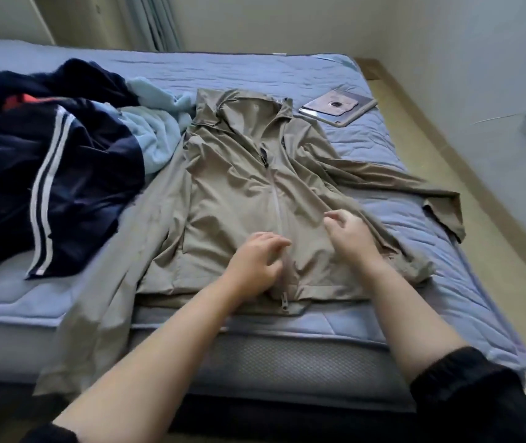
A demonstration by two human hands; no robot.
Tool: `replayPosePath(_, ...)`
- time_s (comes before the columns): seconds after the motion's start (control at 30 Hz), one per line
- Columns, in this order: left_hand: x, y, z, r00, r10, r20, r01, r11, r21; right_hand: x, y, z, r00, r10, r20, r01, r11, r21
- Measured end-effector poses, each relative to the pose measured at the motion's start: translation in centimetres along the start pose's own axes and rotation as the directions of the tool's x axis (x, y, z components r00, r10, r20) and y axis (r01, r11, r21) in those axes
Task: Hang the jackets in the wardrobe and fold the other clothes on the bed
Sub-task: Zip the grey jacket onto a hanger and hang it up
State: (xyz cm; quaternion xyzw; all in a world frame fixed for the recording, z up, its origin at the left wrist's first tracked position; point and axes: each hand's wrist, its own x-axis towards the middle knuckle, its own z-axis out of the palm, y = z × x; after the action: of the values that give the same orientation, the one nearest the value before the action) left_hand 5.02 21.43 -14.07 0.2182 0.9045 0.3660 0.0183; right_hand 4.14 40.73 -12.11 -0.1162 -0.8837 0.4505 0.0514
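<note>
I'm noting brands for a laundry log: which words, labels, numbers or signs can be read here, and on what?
No text here can be read.
khaki jacket: small pale mark inside the collar, too small and blurred to read.
tablet case: a round disc, no lettering visible.

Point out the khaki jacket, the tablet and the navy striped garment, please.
khaki jacket [239, 193], head view, front panel beside the zip.
tablet [338, 107], head view, middle of its case.
navy striped garment [95, 174], head view, dark fabric beside the stripes.
</note>
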Motion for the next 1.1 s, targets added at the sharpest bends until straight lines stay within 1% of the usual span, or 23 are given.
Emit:
replayPosePath(0.03, -1.0, -2.2, -1.2, 0.998, -0.032, 0.055, 0.027, 0.995, 0.095, -0.7, -0.6, 1.2, 0.980, -0.023, 0.195, 0.030, 0.999, -0.034)
replayPosePath(0.07, -2.0, -4.2, -2.3, 0.990, -0.085, 0.116, 0.062, 0.980, 0.191, -1.4, -0.9, 2.3, 0.919, -0.037, 0.393, 0.095, 0.987, -0.130)
replayPosePath(0.1, -3.1, -5.9, -3.2, 0.977, -0.142, 0.160, 0.092, 0.954, 0.285, -1.9, -1.0, 3.4, 0.838, -0.022, 0.546, 0.197, 0.944, -0.264)
replayPosePath(0.13, -4.0, -7.2, -3.9, 0.968, -0.185, 0.173, 0.115, 0.929, 0.352, -2.5, -1.0, 4.4, 0.776, 0.007, 0.631, 0.311, 0.865, -0.393)
replayPosePath(0.17, -4.9, -8.2, -4.5, 0.967, -0.208, 0.146, 0.140, 0.916, 0.377, -3.0, -1.0, 5.2, 0.754, 0.026, 0.657, 0.400, 0.775, -0.490)
replayPosePath(0.2, -5.5, -8.8, -5.1, 0.971, -0.219, 0.093, 0.172, 0.916, 0.364, -3.4, -1.0, 5.8, 0.759, 0.039, 0.650, 0.438, 0.709, -0.553)
replayPosePath(0.23, -5.9, -9.2, -5.6, 0.976, -0.217, 0.021, 0.197, 0.919, 0.341, -3.8, -1.1, 6.3, 0.774, 0.041, 0.632, 0.442, 0.681, -0.584)
replayPosePath(0.3, -6.5, -9.7, -6.5, 0.972, -0.190, -0.138, 0.228, 0.904, 0.361, -4.1, -1.6, 6.7, 0.801, -0.003, 0.599, 0.443, 0.677, -0.588)
replayPosePath(0.4, -6.8, -9.9, -7.9, 0.944, -0.162, -0.287, 0.286, 0.838, 0.464, -4.4, -2.5, 7.0, 0.854, -0.177, 0.489, 0.465, 0.681, -0.566)
replayPosePath(0.5, -6.8, -10.9, -9.5, 0.915, -0.151, -0.374, 0.328, 0.819, 0.472, -5.2, -4.1, 7.7, 0.873, -0.361, 0.329, 0.488, 0.674, -0.555)
replayPosePath(0.57, -7.2, -12.1, -10.1, 0.922, -0.220, -0.319, 0.356, 0.806, 0.474, -5.6, -4.8, 8.3, 0.848, -0.473, 0.240, 0.515, 0.627, -0.585)
replayPosePath(0.6, -7.6, -12.7, -9.9, 0.927, -0.295, -0.232, 0.374, 0.782, 0.499, -5.7, -5.0, 8.4, 0.844, -0.480, 0.240, 0.515, 0.598, -0.614)
replayPosePath(0.63, -8.1, -13.3, -9.7, 0.916, -0.369, -0.157, 0.392, 0.744, 0.541, -5.8, -5.1, 8.5, 0.851, -0.447, 0.276, 0.510, 0.576, -0.639)
replayPosePath(0.67, -8.6, -13.8, -9.5, 0.895, -0.426, -0.129, 0.415, 0.695, 0.587, -6.0, -5.1, 8.7, 0.863, -0.376, 0.338, 0.503, 0.562, -0.656)
replayPosePath(0.73, -9.3, -14.5, -10.0, 0.848, -0.499, -0.178, 0.483, 0.587, 0.650, -6.2, -4.9, 9.2, 0.867, -0.212, 0.450, 0.486, 0.554, -0.676)
replayPosePath(0.8, -9.7, -14.9, -11.4, 0.803, -0.541, -0.250, 0.549, 0.509, 0.663, -6.2, -4.8, 9.6, 0.869, -0.180, 0.462, 0.479, 0.545, -0.688)
replayPosePath(0.83, -9.8, -15.1, -12.2, 0.786, -0.558, -0.266, 0.575, 0.502, 0.646, -6.1, -4.9, 9.7, 0.868, -0.186, 0.461, 0.483, 0.538, -0.691)
replayPosePath(0.87, -9.9, -15.3, -13.0, 0.778, -0.570, -0.264, 0.594, 0.530, 0.605, -5.9, -4.9, 9.7, 0.859, -0.187, 0.477, 0.497, 0.531, -0.686)
replayPosePath(0.9, -10.0, -15.2, -13.5, 0.784, -0.571, -0.243, 0.598, 0.590, 0.542, -5.8, -5.0, 9.8, 0.841, -0.184, 0.509, 0.522, 0.525, -0.672)
replayPosePath(1.0, -10.3, -14.2, -14.6, 0.857, -0.511, -0.068, 0.507, 0.812, 0.288, -6.3, -5.1, 10.7, 0.740, -0.227, 0.633, 0.632, 0.556, -0.540)
replayPosePath(1.03, -10.5, -14.0, -15.0, 0.869, -0.495, -0.010, 0.483, 0.842, 0.240, -6.6, -5.2, 11.1, 0.716, -0.252, 0.651, 0.658, 0.556, -0.508)
replayPosePath(1.07, -10.7, -14.0, -15.4, 0.866, -0.499, -0.014, 0.488, 0.840, 0.236, -6.8, -5.3, 11.5, 0.702, -0.276, 0.656, 0.680, 0.532, -0.504)
replayPosePath(1.1, -10.8, -14.2, -16.0, 0.849, -0.519, -0.099, 0.526, 0.813, 0.250, -7.0, -5.4, 12.0, 0.696, -0.309, 0.648, 0.700, 0.495, -0.515)
